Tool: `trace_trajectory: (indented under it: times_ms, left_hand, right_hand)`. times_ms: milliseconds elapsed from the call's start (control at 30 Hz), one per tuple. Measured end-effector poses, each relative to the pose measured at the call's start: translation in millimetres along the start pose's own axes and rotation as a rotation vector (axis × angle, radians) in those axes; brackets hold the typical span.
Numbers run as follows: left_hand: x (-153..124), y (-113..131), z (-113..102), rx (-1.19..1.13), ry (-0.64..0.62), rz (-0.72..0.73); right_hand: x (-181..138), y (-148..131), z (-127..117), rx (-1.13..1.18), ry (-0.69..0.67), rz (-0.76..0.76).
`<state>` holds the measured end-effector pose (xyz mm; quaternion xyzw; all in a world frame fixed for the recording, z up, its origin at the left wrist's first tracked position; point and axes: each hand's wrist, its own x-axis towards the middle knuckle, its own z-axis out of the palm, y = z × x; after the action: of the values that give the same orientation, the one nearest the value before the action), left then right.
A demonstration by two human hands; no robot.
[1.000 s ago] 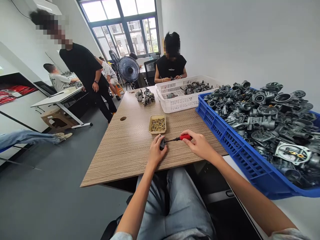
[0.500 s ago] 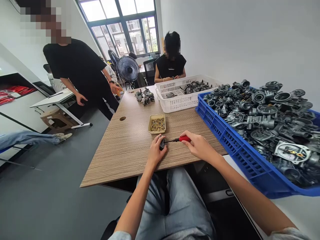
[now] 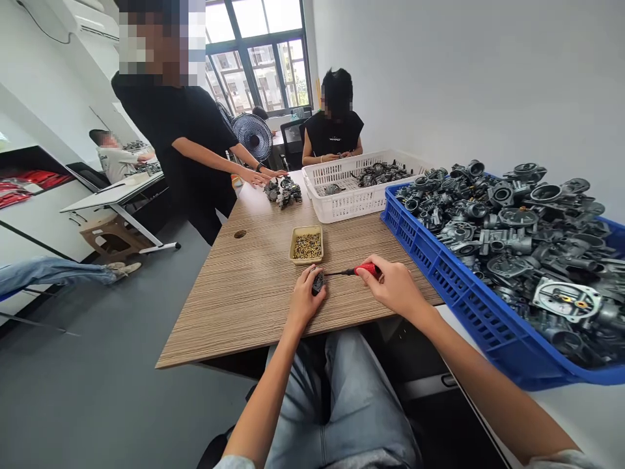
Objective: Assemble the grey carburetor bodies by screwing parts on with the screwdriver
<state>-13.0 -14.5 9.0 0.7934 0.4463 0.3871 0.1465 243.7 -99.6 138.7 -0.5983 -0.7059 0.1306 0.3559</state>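
Note:
A small dark carburetor (image 3: 318, 283) is gripped by my left hand (image 3: 305, 294) just above the table, near its front edge. My right hand (image 3: 394, 285) is wrapped round the red handle of a screwdriver (image 3: 367, 268), whose dark shaft points left. Its tip reaches the near right side of the carburetor; whether it sits in a screw is too small to tell. Right behind my left hand stands a cream tray (image 3: 292, 251) holding many small brass parts.
A blue crate (image 3: 424, 251) heaped with carburetors stands on the right. Behind the tray is a white basket (image 3: 336, 207) with more of them. A pile of carburetors (image 3: 284, 192) lies at the far edge, touched by a standing person (image 3: 185, 130). Another person (image 3: 334, 133) sits opposite.
The standing person has stepped closer and put their hands at the carburetor pile. My carburetor has turned a little, showing more of its face. My right hand has barely shifted.

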Motion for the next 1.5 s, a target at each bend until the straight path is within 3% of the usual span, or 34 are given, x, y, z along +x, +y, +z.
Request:
trace_trajectory:
  times_ms: [700,967,1233,1400,1500]
  left_hand:
    - [0.0,-0.5,-0.5,0.004,0.006,-0.001]
    - [0.8,0.6,-1.1,0.007,-0.005,0.002]
    - [0.5,0.0,-0.7,0.003,0.002,0.003]
    - [0.4,-1.3,-0.2,0.005,-0.004,-0.008]
    - [0.6,-1.9,0.0,0.001,0.003,-0.007]
  right_hand:
    - [3.4,4.4,11.0,0.084,0.001,0.063]
    - [4.2,5.7,10.5,-0.005,-0.024,0.086]
    - [0.0,-1.6,1.6,-0.093,-0.148,-0.037]
    - [3.8,0.3,8.0,-0.326,-0.078,0.146]
    - [5.4,3.3,6.5,-0.281,-0.096,0.159]
